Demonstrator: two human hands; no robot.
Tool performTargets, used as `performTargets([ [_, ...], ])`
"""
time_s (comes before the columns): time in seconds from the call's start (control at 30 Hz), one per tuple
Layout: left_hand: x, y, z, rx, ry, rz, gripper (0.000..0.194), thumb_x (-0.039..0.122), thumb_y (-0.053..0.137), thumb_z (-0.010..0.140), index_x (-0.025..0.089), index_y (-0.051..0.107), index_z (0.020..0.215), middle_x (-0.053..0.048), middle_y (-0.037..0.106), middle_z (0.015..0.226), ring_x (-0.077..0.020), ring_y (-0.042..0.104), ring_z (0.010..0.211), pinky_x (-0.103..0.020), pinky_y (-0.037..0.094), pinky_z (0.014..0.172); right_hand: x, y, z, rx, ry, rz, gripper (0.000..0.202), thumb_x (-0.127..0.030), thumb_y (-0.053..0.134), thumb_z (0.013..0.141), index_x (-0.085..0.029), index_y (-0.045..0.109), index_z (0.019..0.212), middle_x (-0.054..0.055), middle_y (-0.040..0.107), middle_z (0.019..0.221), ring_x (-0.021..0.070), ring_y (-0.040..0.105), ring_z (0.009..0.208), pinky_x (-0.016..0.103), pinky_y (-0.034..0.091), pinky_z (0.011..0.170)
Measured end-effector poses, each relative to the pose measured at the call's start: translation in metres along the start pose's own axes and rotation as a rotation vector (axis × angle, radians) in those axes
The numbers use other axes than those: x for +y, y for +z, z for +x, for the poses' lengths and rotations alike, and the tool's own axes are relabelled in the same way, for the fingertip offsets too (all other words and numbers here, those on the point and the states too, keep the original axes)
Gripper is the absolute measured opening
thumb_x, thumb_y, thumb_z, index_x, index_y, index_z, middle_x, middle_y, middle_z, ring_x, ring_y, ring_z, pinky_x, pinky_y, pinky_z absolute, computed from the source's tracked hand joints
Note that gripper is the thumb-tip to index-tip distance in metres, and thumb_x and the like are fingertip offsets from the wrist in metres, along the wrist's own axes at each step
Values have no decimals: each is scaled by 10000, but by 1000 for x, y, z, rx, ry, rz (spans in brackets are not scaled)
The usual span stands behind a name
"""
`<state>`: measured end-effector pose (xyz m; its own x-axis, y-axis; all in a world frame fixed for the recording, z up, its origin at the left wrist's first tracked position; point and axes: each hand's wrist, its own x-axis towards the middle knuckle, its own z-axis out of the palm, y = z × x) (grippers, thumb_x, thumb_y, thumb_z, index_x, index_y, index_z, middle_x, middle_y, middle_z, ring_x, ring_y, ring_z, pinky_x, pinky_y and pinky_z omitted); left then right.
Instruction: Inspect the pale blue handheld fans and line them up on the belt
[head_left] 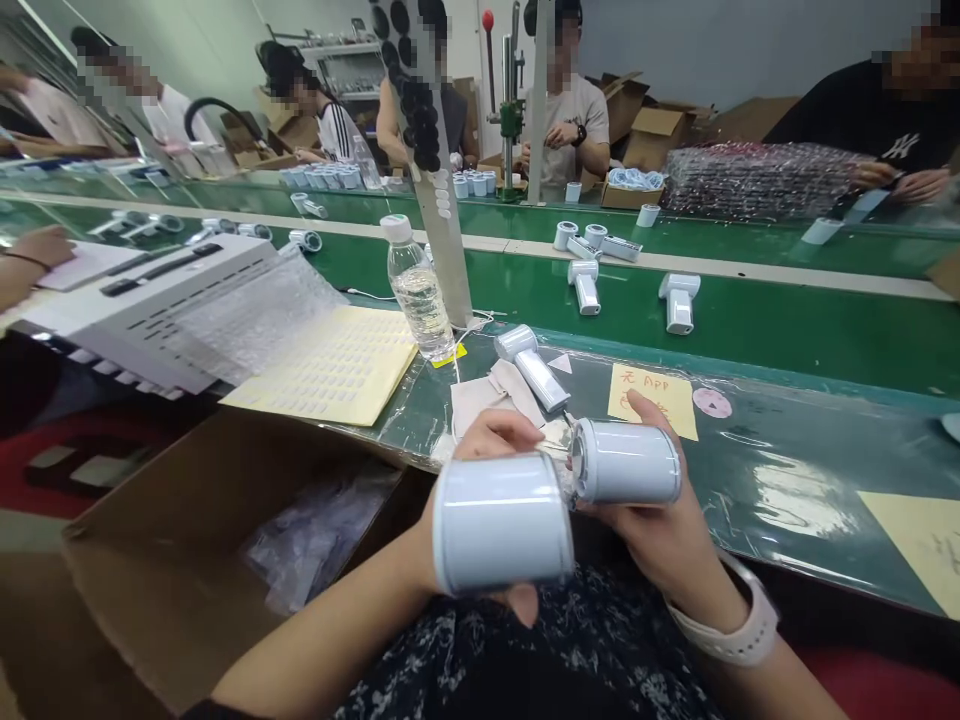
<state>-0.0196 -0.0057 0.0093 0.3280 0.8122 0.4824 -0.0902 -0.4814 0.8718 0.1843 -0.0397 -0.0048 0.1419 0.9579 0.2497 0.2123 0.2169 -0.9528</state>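
Note:
Wrapped behind a larger pale blue cylinder (502, 525), my left hand (491, 432) is closed on it, with fingers showing above and a fingertip below. My right hand (671, 550) grips a smaller pale blue cylindrical part (634, 462) from beneath and behind. The open-looking end of that smaller part faces the larger cylinder, and the two are close together; I cannot tell whether they touch. Just beyond my hands, a pale blue T-shaped device (541, 378) lies on the bench beside a crumpled whitish cloth (499, 395).
A water bottle (420, 290) stands by a metal post (448, 250). Left are a yellow label sheet (330, 375) and a cardboard box (172, 500) with plastic bags. Several T-shaped devices lie on the green conveyor (787, 320). Co-workers sit across; another person's hand (37, 250) is at far left.

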Motion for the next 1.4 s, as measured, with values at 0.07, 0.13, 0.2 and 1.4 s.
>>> performTargets([
  [0.07,-4,16,-5,40,85,21,924,837,730,420,242,541,1102,-144,481,1299,-353,536,1221,-503,451,1064,2,9,-8,-56,-6,45,985,-514,770,769,-332,190,1544,127,424,1513,337,560,1241,545,430,1065],
  [0.13,-6,30,-7,124,143,37,898,885,630,506,270,526,1152,-131,396,1397,-370,439,1328,-542,376,1128,1,16,-14,-242,-20,142,1070,-580,713,797,-359,0,1565,128,342,1575,349,487,1338,570,352,1124],
  [0.2,-7,39,-7,212,192,80,834,874,564,613,299,499,1214,-118,386,1421,-367,393,1369,-571,347,1140,-3,22,-17,-445,-43,210,1253,-614,765,724,-348,-136,1553,146,317,1591,367,429,1389,584,308,1144],
  [1.4,-119,-37,48,68,-47,1282,388,368,525,854,164,610,1174,-181,594,1334,-379,536,1261,-586,471,1033,133,-118,286,229,273,-1201,321,-340,605,959,-177,597,1235,98,611,1263,229,633,1058,444,548,892],
])
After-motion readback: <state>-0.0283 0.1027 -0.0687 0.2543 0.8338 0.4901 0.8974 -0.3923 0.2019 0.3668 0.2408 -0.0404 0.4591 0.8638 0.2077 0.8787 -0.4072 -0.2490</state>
